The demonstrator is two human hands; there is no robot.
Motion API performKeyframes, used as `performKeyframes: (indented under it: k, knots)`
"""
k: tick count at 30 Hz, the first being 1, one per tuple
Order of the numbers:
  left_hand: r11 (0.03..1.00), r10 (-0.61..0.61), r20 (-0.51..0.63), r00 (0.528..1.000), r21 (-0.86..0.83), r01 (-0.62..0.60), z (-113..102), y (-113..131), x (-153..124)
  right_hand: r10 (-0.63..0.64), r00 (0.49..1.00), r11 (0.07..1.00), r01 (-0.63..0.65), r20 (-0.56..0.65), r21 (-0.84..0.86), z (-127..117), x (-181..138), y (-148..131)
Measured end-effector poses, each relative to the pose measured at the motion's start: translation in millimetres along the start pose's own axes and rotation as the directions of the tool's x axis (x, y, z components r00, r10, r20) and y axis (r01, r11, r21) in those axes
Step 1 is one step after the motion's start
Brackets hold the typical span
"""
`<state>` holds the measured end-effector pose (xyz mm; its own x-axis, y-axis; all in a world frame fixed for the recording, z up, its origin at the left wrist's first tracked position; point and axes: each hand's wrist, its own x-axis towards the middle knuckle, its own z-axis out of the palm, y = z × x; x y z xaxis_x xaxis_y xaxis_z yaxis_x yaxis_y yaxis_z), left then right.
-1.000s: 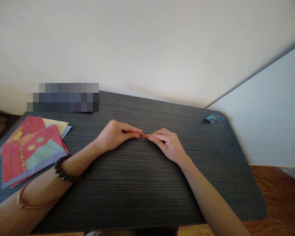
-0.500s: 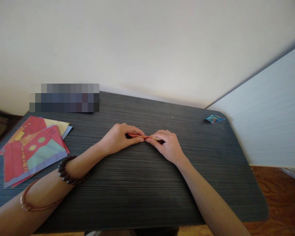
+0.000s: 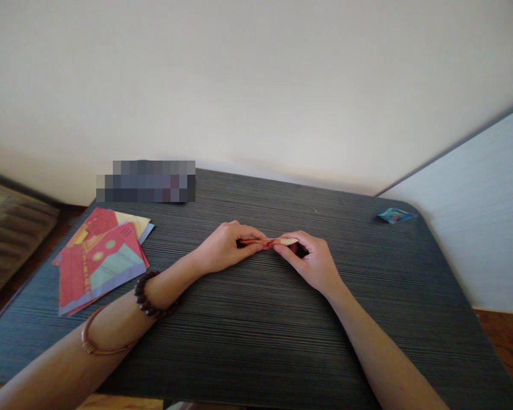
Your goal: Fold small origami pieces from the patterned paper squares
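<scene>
Between both hands, above the middle of the dark table, is a narrow folded piece of paper, red with a pale cream end, seen nearly edge-on. My left hand pinches its left part between thumb and fingers. My right hand grips it close by, its thumb and fingertips almost meeting those of the left. The fingers hide much of the paper, so its full shape cannot be made out. A dark bead bracelet and a thin reddish-brown bangle are on my left forearm.
Printed paper sheets, red, green and yellow, overlap on the left of the table. Behind them lies a blurred-out dark item. A small blue folded-paper piece sits at the far right corner. The wall borders the back edge.
The whole view has swung slightly left, so everything appears farther right. The folded paper has tilted a little in my fingers, showing more of its cream end. Both hands still hold it.
</scene>
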<state>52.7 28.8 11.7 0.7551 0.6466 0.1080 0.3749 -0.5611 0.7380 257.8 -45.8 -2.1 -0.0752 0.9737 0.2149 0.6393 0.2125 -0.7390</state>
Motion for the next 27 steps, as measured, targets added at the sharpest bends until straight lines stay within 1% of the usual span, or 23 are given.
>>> performKeyframes:
  k: [3,5,7,11,14,21,27]
  knots:
    - [1.000,-0.025,-0.016,1.000,0.009,0.025,0.2,-1.5,0.2,-0.062,0.997,0.996,0.065,0.046,-0.065,0.1,1.1,-1.9]
    - [0.998,-0.051,-0.038,0.998,0.021,0.052,0.6,-2.6,-0.1,-0.077,0.995,0.994,0.081,0.059,-0.074,-0.6,1.2,-2.9]
    - [0.998,-0.046,-0.046,0.998,0.028,0.047,0.7,-3.2,-0.6,-0.077,0.995,0.995,0.081,0.070,-0.058,-2.1,0.8,-3.2]
    - [1.000,-0.001,-0.023,1.000,0.007,0.001,-0.8,-2.9,-1.0,-0.076,0.991,0.996,0.080,0.107,-0.037,-5.1,-0.2,-2.7]
    - [1.000,0.015,-0.011,1.000,-0.002,-0.015,-1.8,-2.6,-0.5,-0.061,0.993,0.997,0.064,0.101,-0.033,-5.7,-0.3,-2.5]
    - [1.000,-0.016,-0.031,0.999,0.019,0.017,-1.1,-2.3,-0.1,-0.042,0.996,0.994,0.050,0.076,-0.096,-3.7,0.3,-3.5]
    - [0.998,-0.058,0.031,0.998,0.027,0.058,-6.2,-1.4,-0.1,-0.048,0.992,0.997,0.055,0.114,-0.059,-8.9,0.2,-0.8]
